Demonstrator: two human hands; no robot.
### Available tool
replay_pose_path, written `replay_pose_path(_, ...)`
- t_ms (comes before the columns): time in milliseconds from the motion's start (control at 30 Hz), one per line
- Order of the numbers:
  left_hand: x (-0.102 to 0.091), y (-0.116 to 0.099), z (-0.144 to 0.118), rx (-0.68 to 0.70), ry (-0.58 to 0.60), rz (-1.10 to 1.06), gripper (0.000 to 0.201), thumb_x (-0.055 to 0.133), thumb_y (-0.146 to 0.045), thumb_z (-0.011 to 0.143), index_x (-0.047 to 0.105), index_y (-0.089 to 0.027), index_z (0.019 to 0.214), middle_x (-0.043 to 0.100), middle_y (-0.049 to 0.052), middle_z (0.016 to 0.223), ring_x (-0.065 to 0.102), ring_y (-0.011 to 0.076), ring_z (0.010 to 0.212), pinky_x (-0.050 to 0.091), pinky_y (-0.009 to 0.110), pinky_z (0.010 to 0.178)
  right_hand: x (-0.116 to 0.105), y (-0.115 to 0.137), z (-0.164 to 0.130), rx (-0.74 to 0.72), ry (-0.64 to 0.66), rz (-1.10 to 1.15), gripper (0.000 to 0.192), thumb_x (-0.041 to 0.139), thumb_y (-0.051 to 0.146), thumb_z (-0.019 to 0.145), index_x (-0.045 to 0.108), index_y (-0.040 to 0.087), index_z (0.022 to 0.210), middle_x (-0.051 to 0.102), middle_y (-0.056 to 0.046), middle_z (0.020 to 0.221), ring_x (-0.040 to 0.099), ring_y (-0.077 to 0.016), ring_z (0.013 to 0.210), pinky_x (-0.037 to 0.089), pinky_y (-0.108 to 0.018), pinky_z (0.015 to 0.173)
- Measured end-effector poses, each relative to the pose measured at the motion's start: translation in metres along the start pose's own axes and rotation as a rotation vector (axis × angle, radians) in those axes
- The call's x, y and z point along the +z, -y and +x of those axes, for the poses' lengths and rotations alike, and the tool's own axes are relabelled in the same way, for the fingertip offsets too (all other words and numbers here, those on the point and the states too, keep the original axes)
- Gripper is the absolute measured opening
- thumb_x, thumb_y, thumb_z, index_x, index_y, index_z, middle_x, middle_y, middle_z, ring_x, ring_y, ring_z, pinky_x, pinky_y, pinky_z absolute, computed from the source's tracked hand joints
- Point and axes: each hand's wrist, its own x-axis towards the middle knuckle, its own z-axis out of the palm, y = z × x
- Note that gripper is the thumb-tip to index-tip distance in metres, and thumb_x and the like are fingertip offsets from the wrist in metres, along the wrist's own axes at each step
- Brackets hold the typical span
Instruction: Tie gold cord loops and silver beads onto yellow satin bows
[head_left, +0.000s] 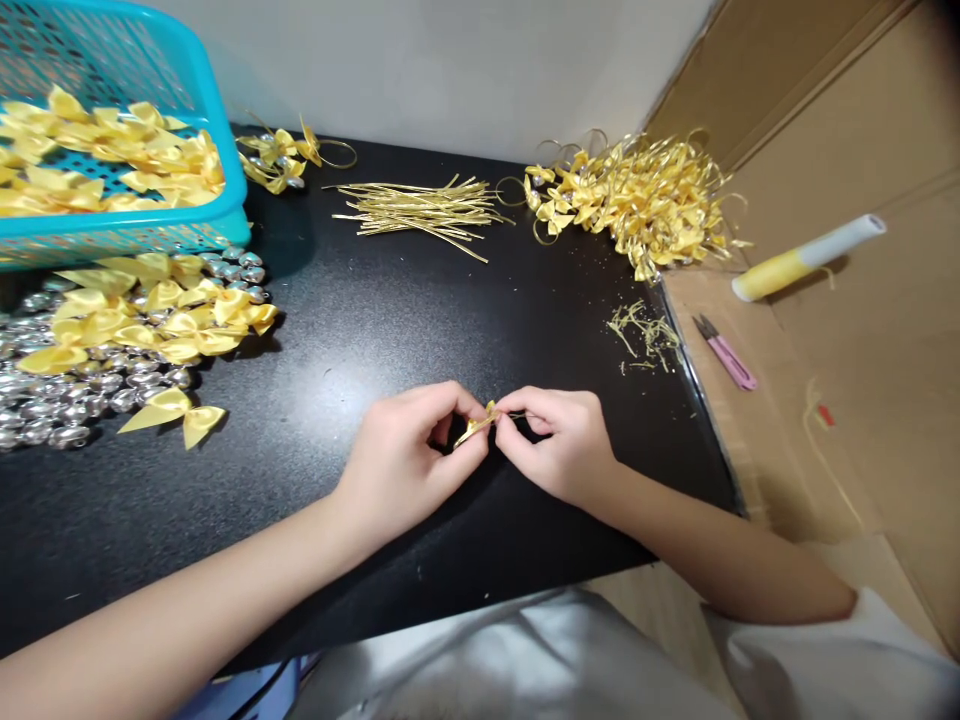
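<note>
The work looks well under way. At the far right of the table (450,320) lies a large heap (652,200) of joined pieces, yellow bows with gold wire loops and some silver beads showing; these appear to be done. A small bunch (277,160) of similar pieces lies beside the basket (232,190).

Plenty of loose parts are left. Bows fill much of the basket at the far left, more bows (187,325) lie over the silver beads (71,405) just nearer, and cut gold wires (420,210) lie in a loose sheaf at the far middle.

One gold piece (474,430) is in hand, at the near middle, above the table. The left hand (409,450) has it pinched between thumb and forefinger, the grip closed. The right hand (559,440) meets it from the right, thumb and forefinger closed on its end, where a thin strand shows. The fingers hide much of the piece, so whether it carries a bead cannot be told.
</note>
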Motion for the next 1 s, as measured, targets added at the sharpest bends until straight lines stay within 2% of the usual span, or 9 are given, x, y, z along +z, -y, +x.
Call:
replay_pose_path(167, 0.0, 0.005, -0.001, -0.112, 0.008, -0.073, 0.009, 0.06, -0.024, 0.081, 0.064, -0.018, 0.076, 0.054, -0.004, 0.054, 0.041, 0.0086, 0.048, 0.032, 0.021, 0.048, -0.002, 0.0, 0.003, 0.147, 0.029, 0.165, 0.013, 0.06, 0.014, 0.074, 0.07, 0.013, 0.066, 0.032, 0.009, 0.044, 0.027, -0.0031, 0.04, 0.024, -0.019, 0.043)
replay_pose_path(300, 0.0, 0.008, -0.001, -0.189, 0.02, -0.16, 0.01, 0.06, -0.025, 0.081, 0.061, -0.017, 0.075, 0.053, -0.004, 0.053, 0.04, 0.0088, 0.047, 0.03, 0.021, 0.046, -0.003, 0.0, 0.005, 0.172, 0.048, 0.184, 0.013, 0.061, 0.016, 0.076, 0.07, 0.012, 0.067, 0.031, 0.01, 0.044, 0.026, -0.0032, 0.041, 0.024, -0.02, 0.044)
replay_pose_path(433, 0.0, 0.009, -0.001, -0.226, 0.02, -0.22, 0.01, 0.061, -0.025, 0.081, 0.059, -0.018, 0.074, 0.058, -0.002, 0.058, 0.046, 0.0095, 0.051, 0.034, 0.021, 0.048, -0.004, 0.0, 0.005, 0.142, 0.094, 0.163, 0.015, 0.059, 0.018, 0.079, 0.07, 0.013, 0.07, 0.033, 0.009, 0.045, 0.028, -0.0041, 0.042, 0.026, -0.02, 0.046)
replay_pose_path(600, 0.0, 0.011, -0.001, -0.23, 0.04, -0.233, 0.01, 0.061, -0.026, 0.082, 0.06, -0.018, 0.077, 0.061, -0.001, 0.063, 0.049, 0.0103, 0.054, 0.037, 0.022, 0.05, -0.004, -0.001, 0.004, 0.116, 0.099, 0.123, 0.012, 0.061, 0.02, 0.078, 0.069, 0.014, 0.072, 0.032, 0.009, 0.046, 0.028, -0.0045, 0.042, 0.027, -0.021, 0.046)
replay_pose_path(867, 0.001, 0.01, -0.002, -0.165, 0.065, -0.16, 0.008, 0.06, -0.024, 0.082, 0.061, -0.018, 0.077, 0.06, -0.003, 0.06, 0.045, 0.0094, 0.051, 0.034, 0.022, 0.05, -0.002, -0.001, 0.004, 0.134, 0.075, 0.047, 0.013, 0.06, 0.018, 0.076, 0.065, 0.016, 0.064, 0.03, 0.009, 0.045, 0.027, -0.0049, 0.043, 0.026, -0.021, 0.047)
replay_pose_path(1000, 0.001, 0.011, -0.002, -0.178, 0.078, -0.176, 0.009, 0.06, -0.026, 0.083, 0.061, -0.018, 0.077, 0.06, -0.002, 0.062, 0.046, 0.0097, 0.052, 0.034, 0.022, 0.05, -0.002, -0.002, 0.004, 0.133, 0.073, 0.041, 0.013, 0.059, 0.017, 0.075, 0.063, 0.016, 0.062, 0.031, 0.009, 0.045, 0.028, -0.0046, 0.043, 0.027, -0.02, 0.047)
